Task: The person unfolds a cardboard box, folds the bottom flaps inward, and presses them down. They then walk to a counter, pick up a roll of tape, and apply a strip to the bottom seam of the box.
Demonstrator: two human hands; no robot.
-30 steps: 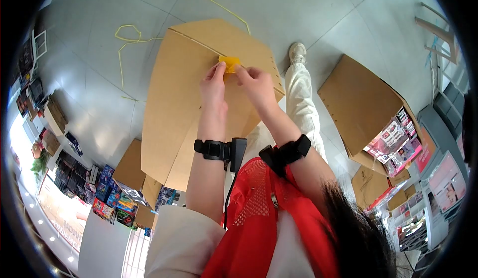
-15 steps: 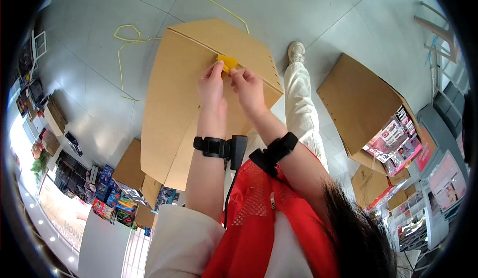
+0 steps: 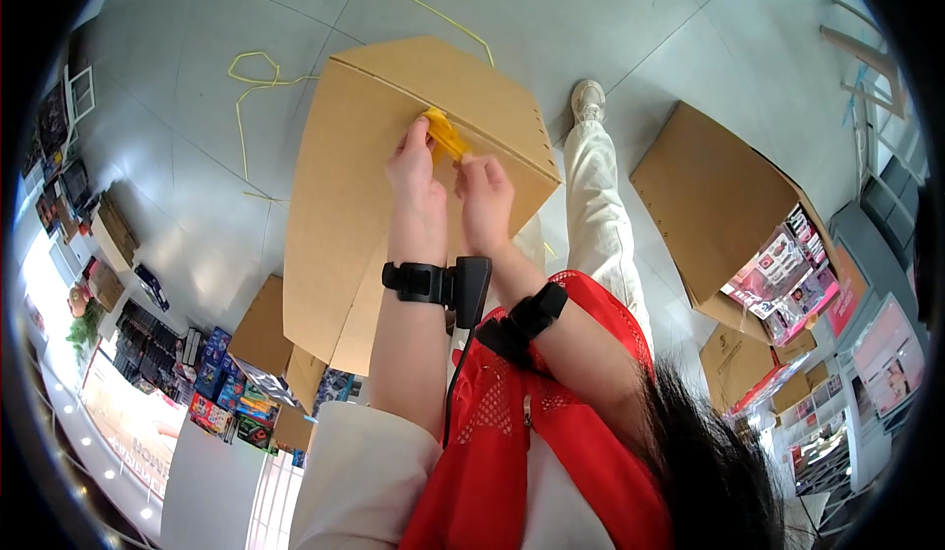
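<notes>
A large brown cardboard box (image 3: pixel 364 186) stands in front of me, with a seam running across its near edge. Above that seam my left hand (image 3: pixel 415 161) pinches one end of a crumpled strip of yellow tape (image 3: pixel 446 136). The other end is between the closed fingers of my right hand (image 3: pixel 484 191), lower and to the right. Between the two hands the strip is stretched on a slant, overlapping the box in this view.
Yellow strapping (image 3: pixel 258 77) lies loose on the grey floor (image 3: pixel 551 8). To the right stands an open carton (image 3: pixel 719 195) with pink packages (image 3: pixel 787 279). More cartons (image 3: pixel 261 328) and colourful boxed goods (image 3: pixel 221 392) are at the left.
My right hand has moved down and slightly away from my left. The yellow tape, bunched before, is now drawn out longer between them.
</notes>
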